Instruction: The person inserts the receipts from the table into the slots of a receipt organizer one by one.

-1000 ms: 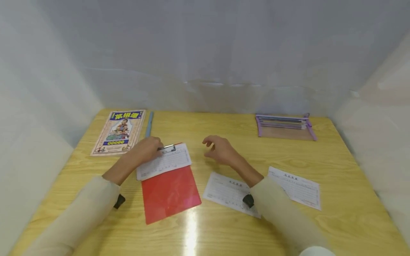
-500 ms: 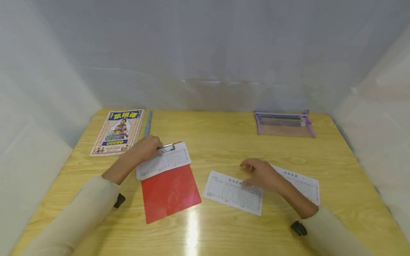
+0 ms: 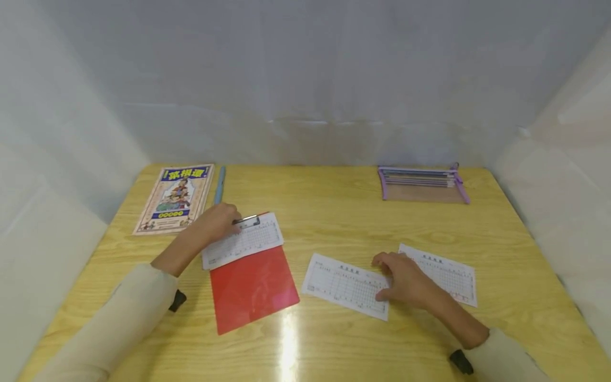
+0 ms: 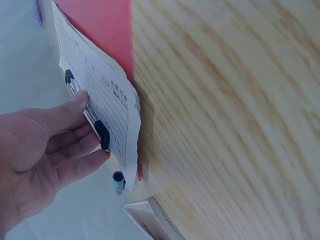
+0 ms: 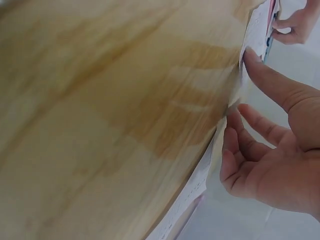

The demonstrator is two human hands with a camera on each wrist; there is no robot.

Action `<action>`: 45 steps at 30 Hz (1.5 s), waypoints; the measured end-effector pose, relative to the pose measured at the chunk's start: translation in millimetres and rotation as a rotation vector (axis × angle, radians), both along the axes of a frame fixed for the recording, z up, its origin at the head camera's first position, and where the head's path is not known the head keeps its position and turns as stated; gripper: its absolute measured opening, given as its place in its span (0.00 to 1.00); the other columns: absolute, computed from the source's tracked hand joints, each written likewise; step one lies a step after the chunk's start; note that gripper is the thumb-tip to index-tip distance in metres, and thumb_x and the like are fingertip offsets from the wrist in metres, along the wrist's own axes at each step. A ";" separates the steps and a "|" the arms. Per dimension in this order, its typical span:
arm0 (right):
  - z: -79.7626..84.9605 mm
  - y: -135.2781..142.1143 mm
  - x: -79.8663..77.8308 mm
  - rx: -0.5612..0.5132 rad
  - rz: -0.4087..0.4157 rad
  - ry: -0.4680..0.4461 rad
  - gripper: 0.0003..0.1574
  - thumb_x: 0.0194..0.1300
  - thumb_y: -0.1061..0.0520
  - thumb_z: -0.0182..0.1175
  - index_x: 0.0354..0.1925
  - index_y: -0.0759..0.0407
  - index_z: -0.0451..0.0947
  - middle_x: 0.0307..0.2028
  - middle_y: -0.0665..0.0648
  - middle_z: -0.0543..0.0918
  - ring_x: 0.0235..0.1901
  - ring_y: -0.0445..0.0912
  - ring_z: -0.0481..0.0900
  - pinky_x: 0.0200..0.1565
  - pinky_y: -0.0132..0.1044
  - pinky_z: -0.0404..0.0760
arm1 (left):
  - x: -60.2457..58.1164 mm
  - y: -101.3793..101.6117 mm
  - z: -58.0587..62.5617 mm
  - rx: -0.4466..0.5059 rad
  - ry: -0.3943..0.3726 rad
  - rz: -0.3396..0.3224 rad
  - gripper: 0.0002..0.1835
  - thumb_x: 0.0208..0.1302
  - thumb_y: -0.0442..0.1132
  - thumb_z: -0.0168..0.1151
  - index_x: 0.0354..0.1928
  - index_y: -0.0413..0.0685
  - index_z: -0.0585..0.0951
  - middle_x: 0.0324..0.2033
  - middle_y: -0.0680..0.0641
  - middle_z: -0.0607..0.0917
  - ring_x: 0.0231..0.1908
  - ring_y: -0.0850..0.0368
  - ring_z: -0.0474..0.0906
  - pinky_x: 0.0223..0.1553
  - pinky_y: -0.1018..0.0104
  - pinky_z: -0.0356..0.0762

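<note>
At the head view's centre left, my left hand (image 3: 220, 223) grips the metal clip (image 3: 248, 220) at the top of a red clipboard (image 3: 255, 289). In the left wrist view the thumb presses the clip's front, with fingers around its edge. A printed paper slip (image 3: 243, 244) lies under that clip. My right hand (image 3: 408, 281) is over the right end of a second printed slip (image 3: 343, 286), thumb and fingers apart. Its thumb tip (image 5: 250, 54) is right at that slip's edge in the right wrist view. A third slip (image 3: 446, 273) lies partly behind the right hand.
An illustrated book (image 3: 176, 199) lies at the back left, beside a blue pen (image 3: 220, 185). At the back right is a purple-edged mesh pencil pouch (image 3: 422, 185) with several pencils inside. Pale curtains (image 3: 305, 79) surround the wooden table (image 3: 310, 191).
My right hand has moved from beside the clipboard rightward and toward me, down to the second slip's right end. The left hand has stayed on the clip.
</note>
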State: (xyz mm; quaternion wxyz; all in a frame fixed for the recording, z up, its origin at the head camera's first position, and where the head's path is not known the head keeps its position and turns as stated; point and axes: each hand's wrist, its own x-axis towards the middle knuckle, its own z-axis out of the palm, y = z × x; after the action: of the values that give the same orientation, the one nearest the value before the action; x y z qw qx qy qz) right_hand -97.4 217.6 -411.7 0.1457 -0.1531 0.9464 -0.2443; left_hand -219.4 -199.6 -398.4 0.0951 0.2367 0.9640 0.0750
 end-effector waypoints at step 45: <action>8.2 12.6 -14.4 -0.216 -0.086 0.090 0.13 0.63 0.63 0.59 0.47 0.56 0.79 0.33 0.53 0.82 0.26 0.38 0.72 0.25 0.30 0.73 | 1.2 0.5 4.4 0.004 0.006 -0.018 0.04 0.56 0.33 0.65 0.24 0.42 0.82 0.24 0.47 0.81 0.24 0.57 0.70 0.27 0.65 0.70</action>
State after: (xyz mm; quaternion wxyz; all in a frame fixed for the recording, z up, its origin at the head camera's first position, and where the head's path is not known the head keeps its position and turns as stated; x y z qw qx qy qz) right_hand -111.8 230.2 -403.4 0.0752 -0.1381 0.9258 -0.3438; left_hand -218.1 -199.1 -394.1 0.0922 0.2458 0.9620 0.0753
